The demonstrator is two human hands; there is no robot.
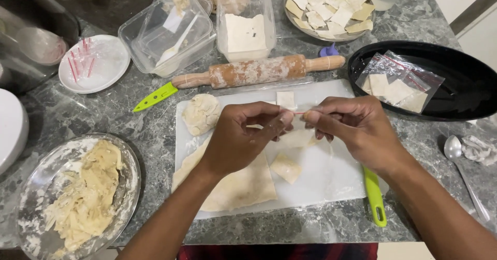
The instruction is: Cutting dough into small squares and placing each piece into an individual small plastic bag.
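**Hands pinch a thin red stick over a dough board**

Head view, looking down. L hand (240,138) & R hand (352,128) meet above a white board (331,177); both sets of fingers clench the ends of a thin red stick (299,113) held between them at centre.

Done so far, by the look of it: plate of cut squares (331,9) at 1 o'clock; bagged squares (396,86) in a black tray (466,84) at 3.

Left: rolled sheet (240,185) under the L wrist, loose square (286,167) at centre, dough ball (201,112) at 10, scraps in a pan (85,190) at 8. Rolling pin (259,71) at 12. More red sticks on a white dish (93,63) at 10.
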